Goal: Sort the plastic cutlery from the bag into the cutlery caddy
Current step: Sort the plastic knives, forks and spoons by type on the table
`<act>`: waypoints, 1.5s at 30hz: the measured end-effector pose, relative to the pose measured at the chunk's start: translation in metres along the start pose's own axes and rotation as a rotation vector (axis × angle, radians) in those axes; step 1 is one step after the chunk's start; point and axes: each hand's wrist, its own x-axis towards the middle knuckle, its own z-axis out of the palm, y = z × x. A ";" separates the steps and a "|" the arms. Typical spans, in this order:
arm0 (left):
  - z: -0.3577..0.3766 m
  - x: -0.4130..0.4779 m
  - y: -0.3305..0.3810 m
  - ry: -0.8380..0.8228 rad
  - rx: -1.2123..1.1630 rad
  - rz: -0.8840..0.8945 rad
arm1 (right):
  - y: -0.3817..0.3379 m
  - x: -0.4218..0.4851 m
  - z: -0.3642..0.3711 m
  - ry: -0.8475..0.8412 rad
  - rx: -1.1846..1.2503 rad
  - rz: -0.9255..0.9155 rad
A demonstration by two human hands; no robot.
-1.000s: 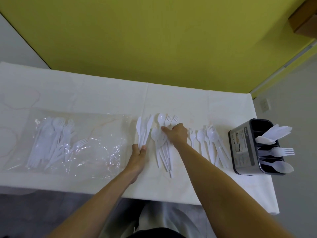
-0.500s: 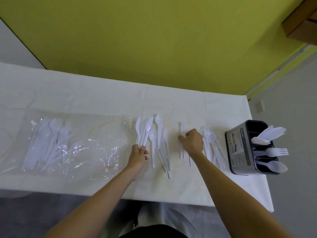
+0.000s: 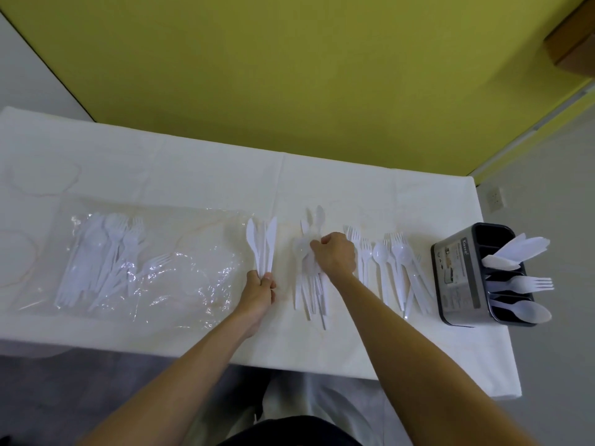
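My left hand [image 3: 260,289] grips the handle ends of a small bunch of white plastic knives [image 3: 265,244] fanned out on the table. My right hand [image 3: 335,257] lies curled over the middle pile of white spoons and knives [image 3: 314,292] and pinches a piece in it. To the right lies a pile of forks and spoons [image 3: 394,268]. The clear plastic bag [image 3: 180,272] at the left still holds white cutlery [image 3: 99,255]. The grey cutlery caddy [image 3: 457,275] lies on its side at the table's right edge, with knives, a fork and a spoon sticking out.
The table [image 3: 199,181] is covered with a white cloth, and its right edge runs just past the caddy. A yellow wall rises behind the table. A wall socket [image 3: 495,198] sits low at the right, above grey floor.
My right hand moved left, from the forks at the right back onto the middle pile. My left hand kept hold of the knives.
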 end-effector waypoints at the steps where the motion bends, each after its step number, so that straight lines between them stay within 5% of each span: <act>1: -0.001 0.000 0.000 -0.011 0.012 0.000 | 0.005 -0.001 -0.007 0.029 0.010 0.007; 8: 0.005 0.000 0.000 -0.053 0.021 -0.002 | 0.054 -0.007 -0.035 0.109 -0.053 0.100; 12: 0.008 0.001 0.001 -0.020 0.004 0.001 | 0.051 -0.018 -0.025 0.181 -0.150 -0.071; 18: 0.007 0.000 0.004 0.042 -0.064 0.012 | 0.013 -0.028 0.011 -0.128 -0.340 -0.238; 24: 0.002 0.004 -0.003 0.020 -0.022 -0.001 | 0.014 -0.023 0.013 -0.161 -0.162 -0.109; 32: 0.005 0.007 -0.010 -0.049 0.052 -0.032 | 0.056 -0.003 -0.040 0.016 -0.198 0.088; 37: 0.005 0.010 -0.011 -0.049 0.035 -0.033 | 0.056 -0.006 -0.034 0.097 -0.228 -0.003; 45: 0.001 0.010 -0.013 -0.020 0.014 -0.044 | 0.040 -0.008 -0.002 -0.161 -0.053 -0.022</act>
